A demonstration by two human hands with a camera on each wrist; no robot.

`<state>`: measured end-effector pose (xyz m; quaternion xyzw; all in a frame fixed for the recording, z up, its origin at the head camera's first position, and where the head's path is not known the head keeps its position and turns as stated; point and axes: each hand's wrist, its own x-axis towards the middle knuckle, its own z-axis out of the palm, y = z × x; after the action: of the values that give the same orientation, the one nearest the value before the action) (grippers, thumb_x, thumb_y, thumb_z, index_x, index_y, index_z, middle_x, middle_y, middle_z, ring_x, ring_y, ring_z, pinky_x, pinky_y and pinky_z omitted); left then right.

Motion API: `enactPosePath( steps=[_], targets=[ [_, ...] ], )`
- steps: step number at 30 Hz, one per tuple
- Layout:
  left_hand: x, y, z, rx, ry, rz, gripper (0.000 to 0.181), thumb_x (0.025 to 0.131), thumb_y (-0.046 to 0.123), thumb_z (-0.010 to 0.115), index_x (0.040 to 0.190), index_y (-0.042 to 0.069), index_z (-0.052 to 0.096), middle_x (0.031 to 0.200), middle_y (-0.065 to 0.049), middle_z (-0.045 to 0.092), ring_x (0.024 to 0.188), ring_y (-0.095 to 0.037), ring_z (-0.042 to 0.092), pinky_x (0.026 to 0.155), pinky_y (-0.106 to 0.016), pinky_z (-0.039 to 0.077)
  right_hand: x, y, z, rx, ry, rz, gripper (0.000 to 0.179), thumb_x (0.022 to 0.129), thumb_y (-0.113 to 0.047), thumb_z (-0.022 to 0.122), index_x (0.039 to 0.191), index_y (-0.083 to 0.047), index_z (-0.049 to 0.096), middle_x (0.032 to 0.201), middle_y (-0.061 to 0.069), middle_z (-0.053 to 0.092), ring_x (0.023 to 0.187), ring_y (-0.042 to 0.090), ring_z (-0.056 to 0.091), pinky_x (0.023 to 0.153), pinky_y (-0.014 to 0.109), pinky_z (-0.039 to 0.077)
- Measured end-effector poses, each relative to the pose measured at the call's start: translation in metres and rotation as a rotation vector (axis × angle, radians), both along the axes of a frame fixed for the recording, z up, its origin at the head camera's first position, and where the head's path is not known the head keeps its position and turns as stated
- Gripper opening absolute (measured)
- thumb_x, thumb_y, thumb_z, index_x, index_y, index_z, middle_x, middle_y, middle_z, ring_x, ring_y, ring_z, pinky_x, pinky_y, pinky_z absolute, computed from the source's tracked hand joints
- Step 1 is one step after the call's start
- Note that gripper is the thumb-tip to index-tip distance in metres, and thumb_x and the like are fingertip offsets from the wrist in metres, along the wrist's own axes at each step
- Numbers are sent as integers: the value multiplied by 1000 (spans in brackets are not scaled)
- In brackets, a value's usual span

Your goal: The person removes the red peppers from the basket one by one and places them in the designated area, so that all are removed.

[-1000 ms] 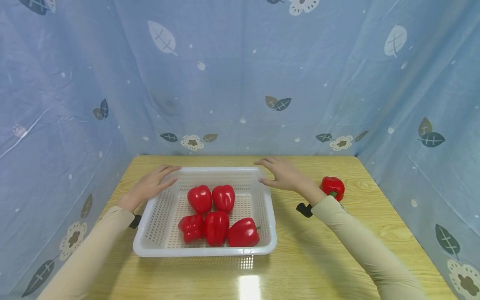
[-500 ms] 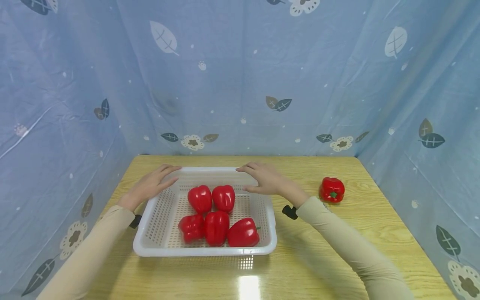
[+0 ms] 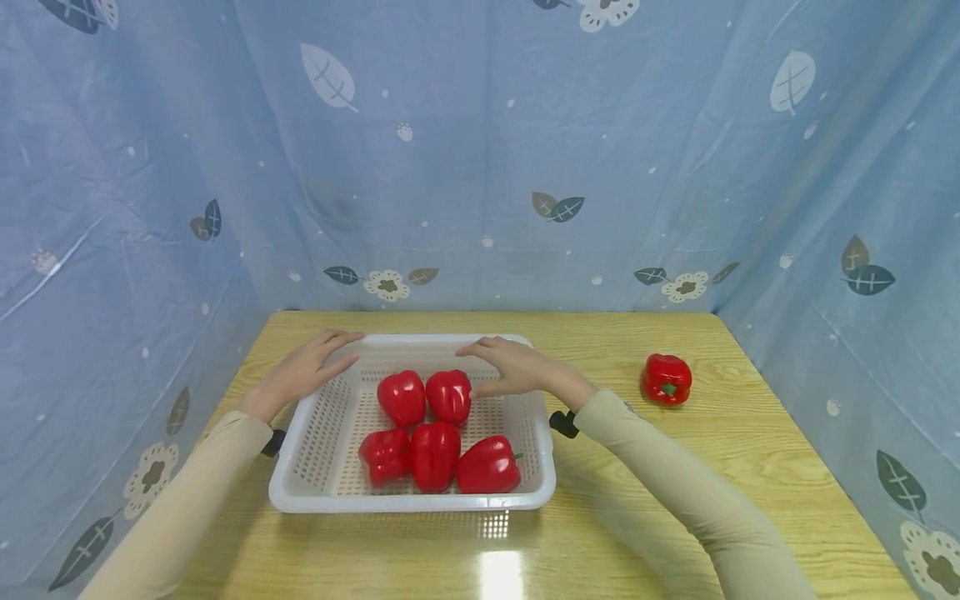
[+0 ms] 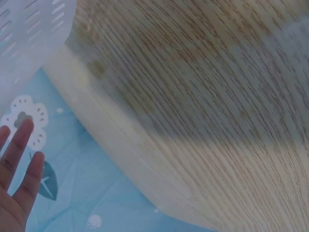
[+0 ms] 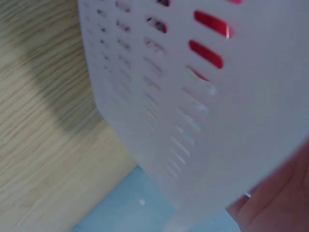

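A white perforated plastic basket [image 3: 412, 503] holds several red bell peppers in two rough rows. Over its left rim hangs my left hand [image 3: 303, 371], fingers extended and thumb apart, holding nothing. In the left wrist view the left hand [image 4: 18, 186] shows spread fingers. My right hand [image 3: 517, 368] reaches over the right rim with fingers stretched out. Its thumb tip is close to the back right bell pepper [image 3: 448, 396]; contact cannot be told. The basket's wall [image 5: 241, 111] covers most of the right hand [image 5: 280, 198] in the right wrist view.
A single red bell pepper [image 3: 666, 379] lies on the wood-grain table [image 3: 675, 483], right of the basket. Blue patterned cloth [image 3: 480, 150] hangs behind the table and along both sides.
My right hand has moved left, from beside the basket's back right corner to above its inside. The left hand, basket and peppers have stayed in place.
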<state>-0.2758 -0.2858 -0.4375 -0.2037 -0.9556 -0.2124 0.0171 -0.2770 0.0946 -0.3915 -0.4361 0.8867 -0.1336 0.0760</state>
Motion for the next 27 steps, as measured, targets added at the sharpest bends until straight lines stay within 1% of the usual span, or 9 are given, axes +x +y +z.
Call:
enactPosePath(
  steps=[3, 6, 11, 17, 21, 27],
  targets=[
    [0, 0, 0, 4, 0, 0, 51, 94, 43, 47, 142, 28, 36, 143, -11, 36, 128, -38, 37, 96, -65, 32, -2, -2, -2, 11, -30, 21, 66, 83, -40, 67, 139, -16, 42, 139, 8, 45, 128, 27, 41, 103, 46, 37],
    [0, 0, 1, 4, 3, 0, 52, 94, 45, 46, 142, 27, 37, 143, -11, 37, 128, -37, 37, 96, -65, 32, -4, -4, -5, 34, -49, 34, 67, 82, -39, 67, 139, -15, 41, 139, 9, 44, 129, 27, 41, 103, 45, 37],
    [0, 0, 1, 0, -2, 2, 53, 94, 47, 45, 142, 28, 36, 143, -11, 36, 127, -38, 38, 95, -66, 33, -5, -11, -11, 75, -31, 64, 71, 81, -39, 69, 141, -16, 38, 139, 7, 44, 129, 25, 40, 104, 43, 37],
    [1, 1, 2, -2, 1, -2, 54, 94, 48, 45, 142, 27, 37, 143, -11, 37, 127, -37, 39, 95, -65, 34, -2, -21, -20, 113, -2, 83, 79, 78, -42, 71, 144, -22, 33, 138, 3, 44, 127, 19, 41, 102, 39, 40],
    [1, 2, 2, 3, -1, -3, 54, 94, 49, 44, 142, 27, 37, 143, -11, 37, 127, -37, 39, 95, -64, 34, -1, -25, -26, 132, 14, 84, 83, 77, -44, 72, 145, -25, 30, 139, 4, 42, 126, 20, 42, 101, 40, 41],
    [1, 1, 3, 4, -5, -1, 53, 93, 48, 46, 142, 29, 37, 142, -11, 37, 126, -37, 40, 94, -65, 35, -3, -28, -36, 140, -7, 65, 85, 76, -44, 73, 146, -27, 28, 139, 5, 40, 126, 21, 42, 101, 40, 40]
  ],
)
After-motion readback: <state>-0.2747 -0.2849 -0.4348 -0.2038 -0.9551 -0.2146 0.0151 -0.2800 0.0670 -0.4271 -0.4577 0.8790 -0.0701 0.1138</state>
